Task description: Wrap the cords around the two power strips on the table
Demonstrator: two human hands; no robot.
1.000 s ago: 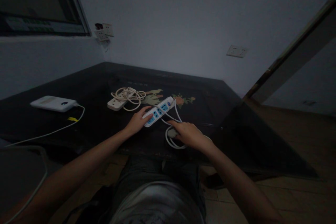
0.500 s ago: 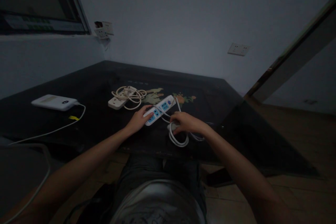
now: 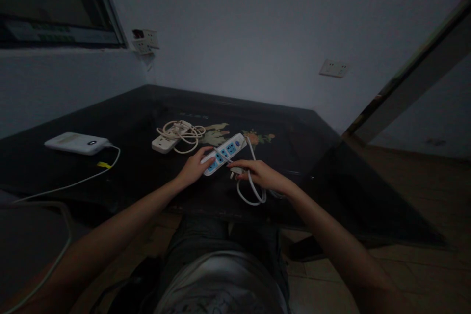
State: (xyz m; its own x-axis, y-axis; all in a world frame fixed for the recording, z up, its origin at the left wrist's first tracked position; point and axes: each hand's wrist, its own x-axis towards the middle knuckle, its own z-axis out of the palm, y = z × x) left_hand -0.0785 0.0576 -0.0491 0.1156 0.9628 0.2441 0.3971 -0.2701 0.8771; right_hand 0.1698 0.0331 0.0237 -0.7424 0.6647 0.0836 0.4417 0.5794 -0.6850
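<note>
A white power strip (image 3: 234, 145) with blue sockets lies slanted on the dark table. My left hand (image 3: 196, 167) grips its near left end, thumb on top and fingers along the far side. Just right of the strip, my right hand (image 3: 255, 172) is closed on a plug (image 3: 236, 170), whose metal prongs point left toward me. The strip's white cord (image 3: 251, 202) hangs in a loop below my right hand, and a stretch of it crosses over the strip near my left fingertips.
A second, cream power strip (image 3: 162, 144) wrapped in its cord sits behind my left hand. Further left lies a white power bank (image 3: 75, 143) with a cable carrying a yellow tag (image 3: 104, 165). Wall sockets (image 3: 333, 68) are above the table (image 3: 331, 176).
My right hand has turned and shifted slightly, and the plug's prongs now show. The cord coil has loosened into a wider loop. My left hand and the strip stay put.
</note>
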